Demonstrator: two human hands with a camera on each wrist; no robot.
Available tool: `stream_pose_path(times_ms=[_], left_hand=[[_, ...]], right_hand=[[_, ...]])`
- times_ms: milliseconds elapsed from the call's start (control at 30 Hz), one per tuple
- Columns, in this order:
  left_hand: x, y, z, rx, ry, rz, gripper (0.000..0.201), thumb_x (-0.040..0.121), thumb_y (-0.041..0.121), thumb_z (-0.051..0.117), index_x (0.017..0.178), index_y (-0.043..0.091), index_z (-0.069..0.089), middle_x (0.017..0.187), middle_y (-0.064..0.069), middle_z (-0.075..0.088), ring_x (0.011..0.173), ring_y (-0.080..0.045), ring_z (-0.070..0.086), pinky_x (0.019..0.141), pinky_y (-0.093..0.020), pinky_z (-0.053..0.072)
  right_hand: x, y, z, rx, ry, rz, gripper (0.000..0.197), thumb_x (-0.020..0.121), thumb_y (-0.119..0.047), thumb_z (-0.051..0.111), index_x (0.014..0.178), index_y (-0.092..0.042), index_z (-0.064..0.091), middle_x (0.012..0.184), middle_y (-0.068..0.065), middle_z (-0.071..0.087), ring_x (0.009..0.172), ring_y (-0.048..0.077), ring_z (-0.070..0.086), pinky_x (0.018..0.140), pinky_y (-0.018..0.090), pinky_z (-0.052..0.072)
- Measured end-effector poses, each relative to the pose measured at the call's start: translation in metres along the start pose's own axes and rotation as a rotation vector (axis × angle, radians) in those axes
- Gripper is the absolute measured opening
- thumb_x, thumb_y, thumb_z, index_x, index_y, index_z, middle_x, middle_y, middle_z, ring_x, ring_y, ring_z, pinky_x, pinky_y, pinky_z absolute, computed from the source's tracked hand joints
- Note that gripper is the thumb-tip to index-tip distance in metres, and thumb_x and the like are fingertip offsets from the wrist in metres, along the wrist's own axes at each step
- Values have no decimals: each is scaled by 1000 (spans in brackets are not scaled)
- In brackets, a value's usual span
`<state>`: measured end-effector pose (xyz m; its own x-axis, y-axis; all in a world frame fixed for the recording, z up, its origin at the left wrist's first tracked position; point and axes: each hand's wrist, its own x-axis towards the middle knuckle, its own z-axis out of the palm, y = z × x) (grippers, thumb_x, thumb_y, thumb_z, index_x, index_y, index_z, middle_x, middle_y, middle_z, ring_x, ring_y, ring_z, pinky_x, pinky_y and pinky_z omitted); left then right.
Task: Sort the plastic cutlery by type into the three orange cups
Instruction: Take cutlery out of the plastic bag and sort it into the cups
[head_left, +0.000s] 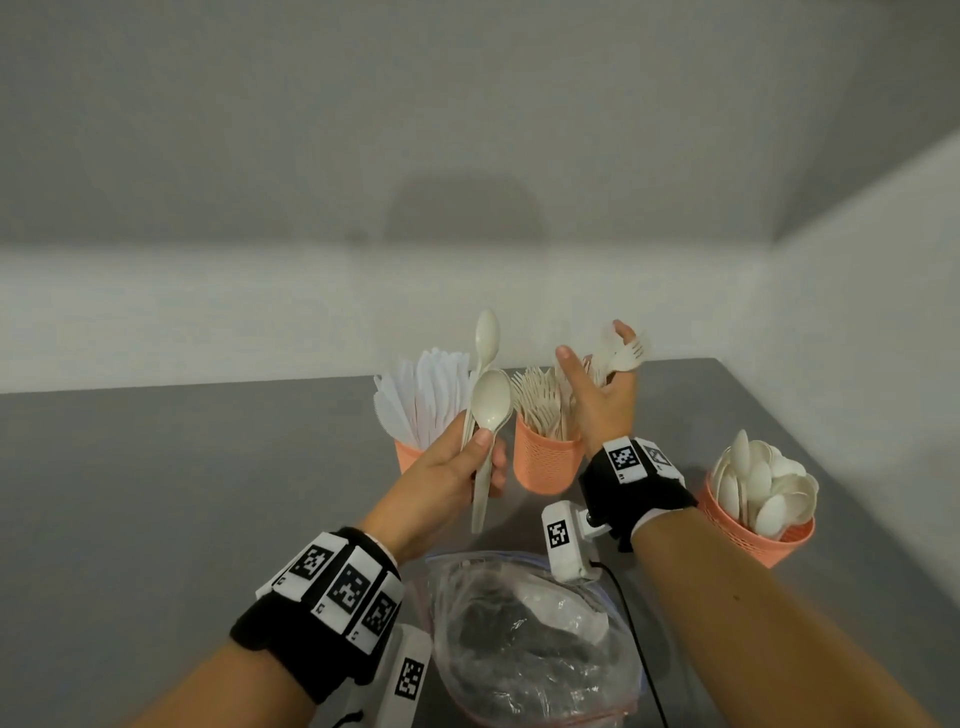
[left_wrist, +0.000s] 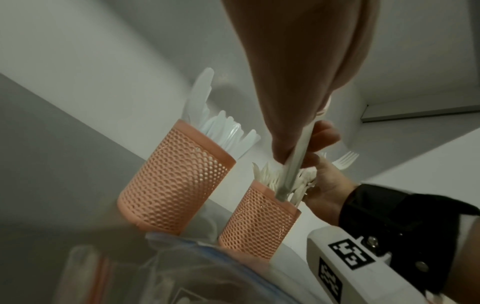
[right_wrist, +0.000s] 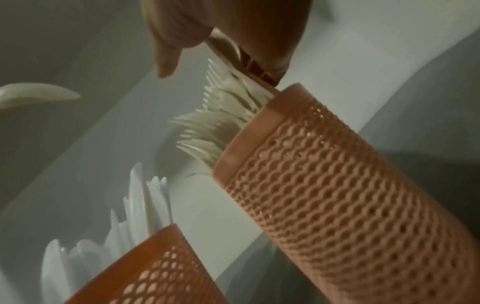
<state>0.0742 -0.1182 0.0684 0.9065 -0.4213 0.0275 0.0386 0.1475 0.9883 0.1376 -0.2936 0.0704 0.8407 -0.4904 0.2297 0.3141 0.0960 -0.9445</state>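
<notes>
My left hand (head_left: 480, 460) grips two beige spoons (head_left: 491, 400) by their handles, bowls up, in front of the knife cup (head_left: 408, 456). The spoon handle (left_wrist: 296, 160) shows between its fingers in the left wrist view. My right hand (head_left: 613, 366) holds a few beige forks (head_left: 626, 353) just above the middle orange cup (head_left: 545, 462), which is packed with forks (right_wrist: 221, 127); its thumb sticks out to the left. The fingers pinch the fork handles (right_wrist: 233, 51) at that cup's rim (right_wrist: 259, 115). A third orange cup (head_left: 758, 532) at the right holds spoons.
A crumpled clear plastic bag (head_left: 524, 639) lies on the grey table (head_left: 182, 467) between my forearms. White knives (right_wrist: 140, 205) fan out of the left cup (left_wrist: 176, 185). White walls close off the table's back and right side.
</notes>
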Motion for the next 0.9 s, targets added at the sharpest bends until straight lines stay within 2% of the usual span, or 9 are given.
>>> stream_pose_path(times_ms=[133, 233, 300, 367, 433, 533, 667, 767, 900], left_hand=[[1, 0, -2, -84, -12, -34, 28, 96, 31, 40, 107, 9, 53, 63, 6, 55, 57, -10, 50, 71, -31, 43], [2, 4, -2, -260, -21, -57, 29, 99, 21, 32, 110, 10, 56, 61, 4, 52, 50, -10, 46, 57, -24, 44], [3, 6, -2, -326, -37, -56, 30, 100, 19, 29, 109, 11, 56, 60, 3, 51, 48, -10, 44, 53, -23, 43], [2, 7, -4, -350, -42, -62, 30, 100, 19, 29, 110, 10, 56, 61, 2, 50, 48, -10, 44, 52, -23, 42], [1, 8, -5, -350, -43, -65, 30, 100, 19, 29, 111, 10, 55, 61, 2, 50, 48, -10, 44, 52, -23, 43], [1, 10, -4, -338, -52, -74, 30, 100, 19, 29, 110, 12, 56, 61, 2, 51, 50, -11, 45, 55, -24, 43], [1, 12, 2, -304, -92, -86, 30, 100, 20, 29, 109, 13, 56, 61, 3, 53, 52, -11, 45, 57, -25, 42], [0, 14, 6, -287, -147, -102, 31, 100, 21, 29, 108, 12, 57, 61, 4, 54, 52, -10, 46, 56, -23, 44], [-6, 15, 16, -210, -285, -128, 32, 95, 29, 34, 111, 11, 54, 61, 5, 46, 49, -8, 39, 55, -22, 41]], right_hand=[[9, -4, 1, -109, 8, -109, 24, 97, -23, 46, 116, -11, 53, 95, -10, 61, 83, -13, 59, 75, 7, 45], [12, 11, 1, -341, -83, -73, 25, 98, -30, 39, 104, -13, 55, 107, 5, 57, 105, 18, 58, 94, 35, 49], [12, 22, -4, -540, -129, -70, 27, 93, -31, 43, 104, -9, 54, 111, 0, 45, 113, 26, 48, 101, 46, 42], [9, 20, -8, -550, -177, -49, 31, 92, -26, 48, 119, -11, 54, 117, -4, 38, 119, 19, 43, 107, 36, 36], [7, 10, -10, -460, -203, -93, 37, 94, -23, 48, 131, -20, 45, 126, -1, 37, 120, 12, 39, 102, 26, 32], [10, -1, -10, -572, -219, -252, 38, 95, -27, 35, 130, -24, 47, 133, 4, 43, 124, 15, 39, 104, 31, 32], [12, 9, -19, -1059, -418, -211, 35, 96, -12, 37, 124, -13, 58, 139, 5, 47, 136, 25, 30, 114, 41, 21], [0, -15, -19, -827, -300, -309, 34, 98, -14, 39, 129, -12, 53, 135, 7, 49, 133, 23, 36, 111, 37, 28], [-21, -67, -2, -175, -348, 15, 33, 98, -34, 40, 130, -30, 37, 117, 6, 53, 104, 21, 60, 91, 31, 49]])
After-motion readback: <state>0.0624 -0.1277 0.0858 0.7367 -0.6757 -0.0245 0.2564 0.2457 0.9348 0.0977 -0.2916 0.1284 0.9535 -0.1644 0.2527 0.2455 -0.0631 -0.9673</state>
